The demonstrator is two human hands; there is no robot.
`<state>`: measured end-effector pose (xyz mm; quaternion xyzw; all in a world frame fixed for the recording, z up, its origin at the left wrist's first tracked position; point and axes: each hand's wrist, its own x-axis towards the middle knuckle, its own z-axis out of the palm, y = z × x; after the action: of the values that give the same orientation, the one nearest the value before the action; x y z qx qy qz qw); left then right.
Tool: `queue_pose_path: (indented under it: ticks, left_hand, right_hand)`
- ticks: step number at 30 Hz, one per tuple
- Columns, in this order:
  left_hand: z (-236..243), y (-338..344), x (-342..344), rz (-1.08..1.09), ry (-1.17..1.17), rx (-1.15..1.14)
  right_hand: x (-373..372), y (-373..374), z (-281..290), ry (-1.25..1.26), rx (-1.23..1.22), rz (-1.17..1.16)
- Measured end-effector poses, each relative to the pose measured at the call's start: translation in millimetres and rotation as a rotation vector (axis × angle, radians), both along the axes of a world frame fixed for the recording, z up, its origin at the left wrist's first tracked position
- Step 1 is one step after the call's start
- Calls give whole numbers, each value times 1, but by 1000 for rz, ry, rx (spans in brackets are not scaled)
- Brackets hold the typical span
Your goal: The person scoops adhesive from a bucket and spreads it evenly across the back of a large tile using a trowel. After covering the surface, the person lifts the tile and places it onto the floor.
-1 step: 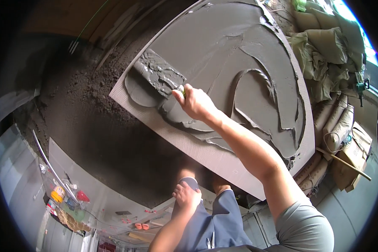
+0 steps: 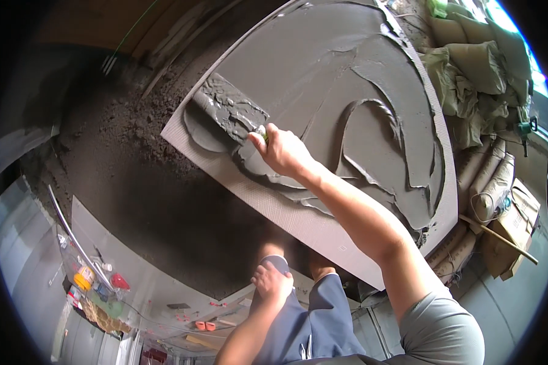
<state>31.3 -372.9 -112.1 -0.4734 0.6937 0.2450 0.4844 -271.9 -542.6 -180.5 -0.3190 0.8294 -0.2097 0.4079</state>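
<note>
My right hand (image 2: 281, 152) is closed around the handle of a wide-bladed trowel (image 2: 230, 111), its top face thick with wet grey mortar. The blade lies low over the left corner of a large pale panel (image 2: 274, 216) with a finely ribbed surface. Grey mortar (image 2: 298, 67) coats most of that panel, smooth at the far side and ridged in curves toward the right. A bare ribbed strip shows along the near edge. The blade's underside is hidden, so its contact with the mortar cannot be made out. My left hand (image 2: 272, 281) rests on my left knee, fingers laid over it, holding nothing.
Stacked filled sacks (image 2: 478, 64) and rolled bags stand beyond the panel's right side, near a cardboard box (image 2: 514, 228) and a wooden stick (image 2: 499, 239). Dark crumbly debris (image 2: 140, 131) covers the floor at left. A yellow container (image 2: 84, 278) and orange slippers (image 2: 205, 326) lie farther off.
</note>
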Motion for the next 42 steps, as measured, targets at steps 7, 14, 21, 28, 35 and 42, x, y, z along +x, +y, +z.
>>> queue_pose_path:
  ticks: [7, 14, 21, 28, 35, 42]
  left_hand:
    - [-4, 6, 3, -5, -78, 23]
    - [1, 3, 5, 102, -50, 54]
    - [1, 5, 2, 16, -44, 27]
    - [4, 10, 6, 27, -52, -33]
    - [4, 10, 1, 68, -53, -47]
    - [4, 12, 5, 36, -12, -61]
  right_hand:
    - [66, -4, -4, -7, 10, 74]
    - [117, -15, -7, 56, -72, 88]
    - [165, -20, -14, -55, -87, 49]
    - [149, 50, 29, -229, -12, 7]
    - [125, 114, 22, -140, 79, -229]
    - [187, 77, -8, -96, -18, -163]
